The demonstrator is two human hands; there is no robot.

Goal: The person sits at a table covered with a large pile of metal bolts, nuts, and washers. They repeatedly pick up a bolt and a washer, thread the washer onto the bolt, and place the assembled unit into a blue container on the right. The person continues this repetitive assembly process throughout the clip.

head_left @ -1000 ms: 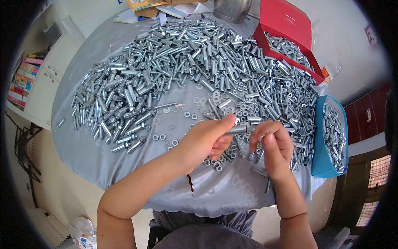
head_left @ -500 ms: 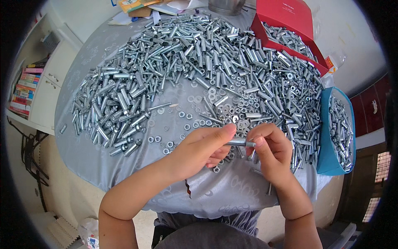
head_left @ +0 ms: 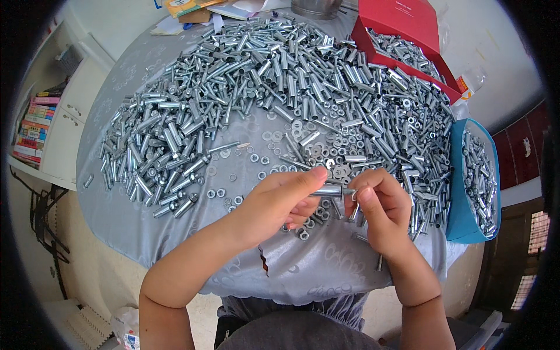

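My left hand [head_left: 284, 201] is closed round a silver sleeve anchor bolt [head_left: 331, 191], its thumb lying along the top of the metal sleeve. The bolt's narrower end points right, toward my right hand [head_left: 382, 204]. Thumb and forefinger of that hand pinch a small washer [head_left: 354, 196] at the bolt's tip; whether it is round the tip or just touching it I cannot tell. Below the right fingers a thin bolt [head_left: 354, 213] hangs or lies, partly covered. Loose washers [head_left: 318, 153] and nuts [head_left: 220, 193] are scattered just beyond both hands.
A large heap of metal sleeves and bolts [head_left: 251, 70] arcs across the grey tablecloth [head_left: 111, 146]. At the back right stands an open red box [head_left: 402, 23] of parts; a teal bin [head_left: 458, 192] of bolts sits at the right edge. The cloth has a tear [head_left: 264, 262] near me.
The washer in my right fingers now shows at the bolt's tip, and both hands have shifted slightly. The left hand keeps its hold on the anchor bolt.
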